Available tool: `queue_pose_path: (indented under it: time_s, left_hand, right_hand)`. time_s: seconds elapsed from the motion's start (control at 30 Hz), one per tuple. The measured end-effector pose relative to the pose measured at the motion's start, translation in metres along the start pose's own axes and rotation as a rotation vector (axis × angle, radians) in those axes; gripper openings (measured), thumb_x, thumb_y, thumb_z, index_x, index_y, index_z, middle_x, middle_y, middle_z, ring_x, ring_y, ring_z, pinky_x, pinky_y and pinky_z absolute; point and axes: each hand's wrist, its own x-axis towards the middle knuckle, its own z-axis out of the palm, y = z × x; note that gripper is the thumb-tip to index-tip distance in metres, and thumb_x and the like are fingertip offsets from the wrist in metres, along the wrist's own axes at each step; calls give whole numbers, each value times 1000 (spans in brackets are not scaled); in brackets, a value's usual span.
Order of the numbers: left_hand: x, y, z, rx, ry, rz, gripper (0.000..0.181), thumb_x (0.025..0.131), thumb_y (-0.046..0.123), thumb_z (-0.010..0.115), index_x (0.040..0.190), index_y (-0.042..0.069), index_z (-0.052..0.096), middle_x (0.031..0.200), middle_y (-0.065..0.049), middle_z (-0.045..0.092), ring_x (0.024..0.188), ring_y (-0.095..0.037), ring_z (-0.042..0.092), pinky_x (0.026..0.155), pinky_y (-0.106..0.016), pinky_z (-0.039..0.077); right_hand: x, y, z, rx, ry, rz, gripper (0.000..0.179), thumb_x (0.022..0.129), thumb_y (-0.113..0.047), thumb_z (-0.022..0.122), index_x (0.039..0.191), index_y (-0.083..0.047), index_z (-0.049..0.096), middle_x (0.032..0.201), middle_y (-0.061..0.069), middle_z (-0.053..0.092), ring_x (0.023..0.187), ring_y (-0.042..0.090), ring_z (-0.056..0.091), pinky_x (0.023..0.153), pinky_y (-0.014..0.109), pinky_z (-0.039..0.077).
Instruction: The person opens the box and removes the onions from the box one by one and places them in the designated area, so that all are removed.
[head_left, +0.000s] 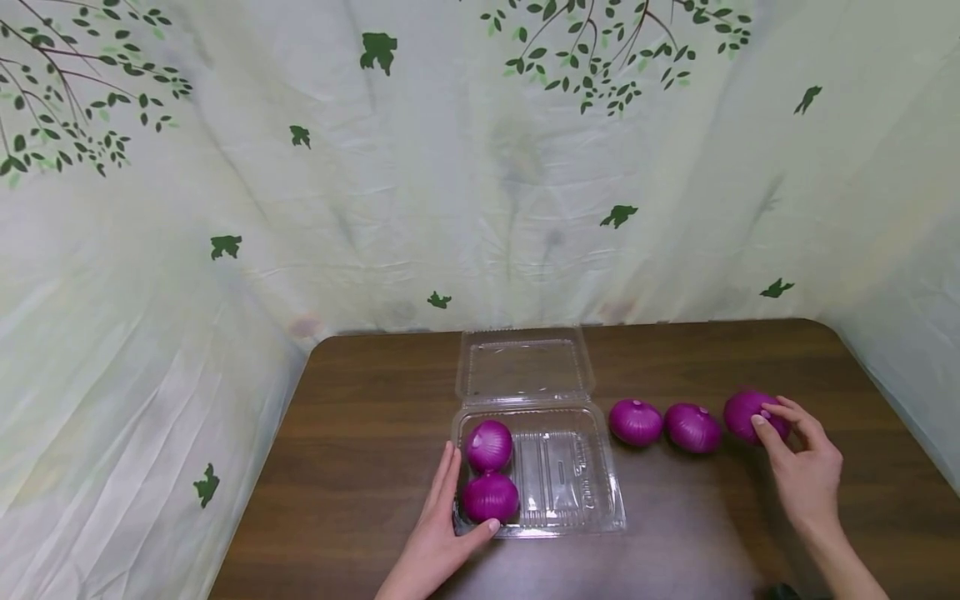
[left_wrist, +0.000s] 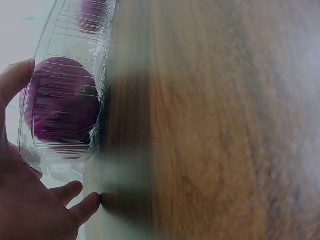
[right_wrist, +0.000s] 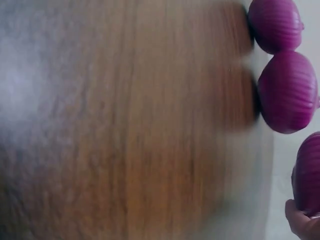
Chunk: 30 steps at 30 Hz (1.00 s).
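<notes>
A clear plastic clamshell container (head_left: 566, 521) lies on the table with its lid (head_left: 525, 371) laid back. Two red onions (head_left: 490, 446) (head_left: 491, 497) sit one in front of the other along its left side. My left hand (head_left: 437, 533) rests at the front left corner, straight fingers along the left wall and thumb on the front rim. To the right, my right hand (head_left: 806, 467) grips a red onion (head_left: 742, 412) between thumb and fingers. In the right wrist view this held onion (right_wrist: 307, 175) appears raised above the table; its far side is cut off.
Two more red onions (head_left: 636, 422) (head_left: 693, 428) sit side by side between the container and my right hand. The brown wooden table (head_left: 352, 467) ends at a leaf-printed cloth (head_left: 525, 208) behind. Some small dark object (head_left: 782, 591) shows at the front edge.
</notes>
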Motion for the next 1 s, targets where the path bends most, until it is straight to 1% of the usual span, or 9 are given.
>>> queue_pose_path:
  time_s: [0.13, 0.2, 0.3, 0.43, 0.57, 0.67, 0.73, 0.83, 1.0]
  left_hand:
    - [0, 0, 0, 4, -4, -1, 108, 79, 48, 78, 160, 22, 11, 165, 5, 0, 147, -29, 11, 108, -65, 23]
    - [0, 0, 0, 7, -5, -4, 108, 80, 48, 78, 160, 23, 11, 165, 5, 0, 147, -29, 11, 108, -65, 24]
    - [0, 0, 0, 8, -3, -5, 107, 80, 48, 78, 160, 22, 11, 165, 5, 1, 147, -29, 12, 108, -65, 24]
    - [0, 0, 0, 11, -3, -3, 107, 80, 48, 78, 160, 21, 12, 165, 8, 1, 148, -27, 12, 109, -63, 24]
    - [0, 1, 0, 10, -2, -1, 107, 80, 49, 77, 160, 21, 12, 165, 9, 1, 148, -27, 12, 109, -63, 25]
    - [0, 0, 0, 10, 0, 5, 107, 80, 51, 77, 160, 21, 12, 165, 8, 1, 148, -27, 12, 109, -63, 25]
    - [0, -1, 0, 11, 1, 9, 107, 80, 51, 77, 160, 22, 11, 165, 7, 1, 147, -27, 12, 109, -62, 25]
    - [0, 0, 0, 7, 1, 12, 107, 80, 52, 76, 160, 23, 11, 165, 6, 1, 147, -27, 12, 109, -62, 25]
    - [-1, 1, 0, 2, -2, 11, 107, 80, 49, 77, 160, 22, 11, 165, 7, 0, 147, -28, 12, 109, -63, 25]
  right_hand:
    - [2, 6, -2, -46, -16, 80, 26, 90, -8, 72, 113, 3, 69, 122, -5, 65, 104, -2, 57, 82, 7, 42]
    - [3, 7, -2, -67, -29, 117, 28, 90, -13, 73, 114, 0, 70, 120, -8, 65, 103, -2, 57, 81, 7, 42]
    - [4, 10, -3, -99, -45, 146, 29, 90, -17, 73, 116, -4, 70, 116, -12, 65, 102, -2, 56, 79, 7, 41]
    - [5, 14, -3, -131, -62, 191, 31, 91, -22, 72, 118, -7, 70, 113, -13, 64, 102, -3, 56, 76, 5, 41]
    - [6, 16, -4, -174, -79, 254, 35, 93, -30, 70, 122, -11, 68, 116, -10, 63, 108, 1, 55, 77, 4, 41]
    - [6, 16, -4, -181, -83, 295, 39, 94, -35, 67, 125, -12, 66, 119, -7, 61, 108, 0, 54, 77, 4, 40]
    - [5, 15, -4, -183, -89, 311, 42, 95, -36, 65, 129, -12, 64, 121, -5, 61, 104, -1, 53, 76, 4, 39]
    - [4, 15, -6, -183, -119, 323, 47, 97, -38, 61, 134, -11, 59, 122, -5, 59, 101, -4, 50, 75, 5, 38]
    - [2, 17, -10, -190, -185, 309, 51, 97, -41, 59, 137, -8, 55, 114, -16, 58, 96, -10, 47, 73, 6, 37]
